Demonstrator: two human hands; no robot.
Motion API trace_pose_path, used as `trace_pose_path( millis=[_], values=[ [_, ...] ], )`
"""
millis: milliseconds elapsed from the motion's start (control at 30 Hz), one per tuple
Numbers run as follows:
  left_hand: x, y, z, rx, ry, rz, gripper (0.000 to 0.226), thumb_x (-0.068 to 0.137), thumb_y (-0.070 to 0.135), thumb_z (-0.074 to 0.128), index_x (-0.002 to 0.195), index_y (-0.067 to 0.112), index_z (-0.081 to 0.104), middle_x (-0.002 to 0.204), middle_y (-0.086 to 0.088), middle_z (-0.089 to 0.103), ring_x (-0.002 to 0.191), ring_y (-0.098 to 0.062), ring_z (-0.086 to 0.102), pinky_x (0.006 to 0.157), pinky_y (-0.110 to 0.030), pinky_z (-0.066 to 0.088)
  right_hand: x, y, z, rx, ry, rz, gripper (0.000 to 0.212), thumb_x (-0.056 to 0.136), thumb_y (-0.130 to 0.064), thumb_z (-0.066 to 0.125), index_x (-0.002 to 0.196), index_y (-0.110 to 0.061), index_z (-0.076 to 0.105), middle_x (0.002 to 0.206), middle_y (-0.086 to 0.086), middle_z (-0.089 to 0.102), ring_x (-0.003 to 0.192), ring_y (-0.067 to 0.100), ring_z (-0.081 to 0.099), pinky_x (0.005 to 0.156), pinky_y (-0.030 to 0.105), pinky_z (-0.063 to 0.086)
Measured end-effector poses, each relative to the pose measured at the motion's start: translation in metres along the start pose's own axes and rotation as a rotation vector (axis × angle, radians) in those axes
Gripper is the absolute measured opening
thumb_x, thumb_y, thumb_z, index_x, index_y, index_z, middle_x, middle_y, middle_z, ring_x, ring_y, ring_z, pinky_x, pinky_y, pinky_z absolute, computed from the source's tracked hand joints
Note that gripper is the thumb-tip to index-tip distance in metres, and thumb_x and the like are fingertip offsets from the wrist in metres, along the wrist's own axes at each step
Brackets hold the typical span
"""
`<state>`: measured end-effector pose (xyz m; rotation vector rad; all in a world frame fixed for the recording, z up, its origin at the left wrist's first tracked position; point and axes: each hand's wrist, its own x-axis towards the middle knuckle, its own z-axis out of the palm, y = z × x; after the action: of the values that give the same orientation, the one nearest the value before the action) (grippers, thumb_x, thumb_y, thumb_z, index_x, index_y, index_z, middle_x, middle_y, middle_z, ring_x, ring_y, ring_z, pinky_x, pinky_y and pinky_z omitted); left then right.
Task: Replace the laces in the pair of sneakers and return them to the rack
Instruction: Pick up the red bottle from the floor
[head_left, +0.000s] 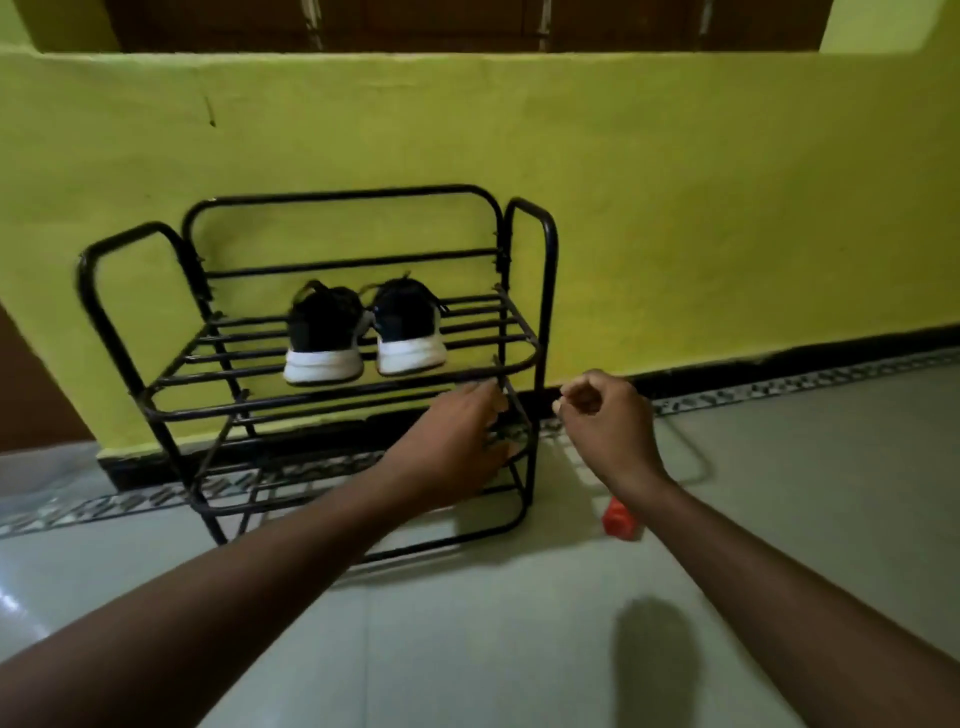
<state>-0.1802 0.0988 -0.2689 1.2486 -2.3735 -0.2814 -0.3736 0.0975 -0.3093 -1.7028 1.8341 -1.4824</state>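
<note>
Light, soft sneakers (324, 338) on rack (548, 260); grip the heels. Left hand (452, 447) spread, right hand (602, 421) curled, empty.

Both bare forearms are reaching forward and angling toward each other. The left hand (457, 447) is lying palm down, its fingers (485, 400) stretching out fairly straight. The right hand (605, 421), back upward, is curling its fingers (576, 402) into a loose fist.

Black white-soled sneakers (363, 332), black rack (548, 270), yellow-green wall (675, 208)
</note>
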Motion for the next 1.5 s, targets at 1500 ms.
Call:
trace_pose_path(
  millis=[1500],
  values=[
    [0.245, 0.157, 0.052, -0.413, -0.318, -0.419, 0.033, 0.074, 0.023, 0.075, 0.099, 0.008, 0.06, 0.098, -0.007, 0.061, 0.089, -0.024, 0.06, 0.068, -0.031, 0.041, 0.202, 0.038, -0.166, 0.204, 0.108, 0.902, 0.047, 0.042, -0.026, 0.094, 0.082, -0.013, 0.072, 0.074, 0.001, 0.076, 0.071, 0.014, 0.074, 0.076, 0.037, 0.062]
  ],
)
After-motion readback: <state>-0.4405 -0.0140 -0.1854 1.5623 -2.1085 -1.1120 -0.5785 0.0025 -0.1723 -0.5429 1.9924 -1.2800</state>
